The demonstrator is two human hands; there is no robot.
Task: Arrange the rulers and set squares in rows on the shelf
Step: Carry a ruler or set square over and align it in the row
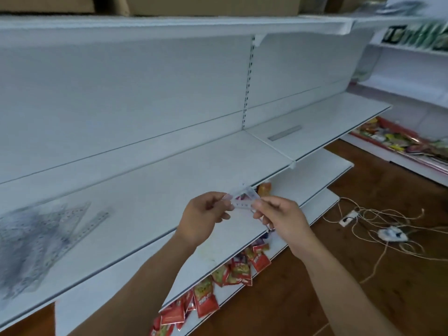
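A small clear plastic set square [243, 198] is held over the front edge of the white shelf [150, 190], pinched from both sides. My left hand [206, 215] pinches its left end and my right hand [278, 214] pinches its right end. At the shelf's far left lies a blurred pile of clear rulers and set squares [41, 238], with one set square and a ruler at its right edge. A single ruler [284, 132] lies flat on the adjoining shelf section to the right.
Red snack packets [218, 284] fill the lower shelf under my hands. Tangled cords and a power strip [388, 229] lie on the wooden floor at right. Cardboard boxes [213, 4] sit on the top shelf. Another rack with colourful packets [407, 139] stands far right.
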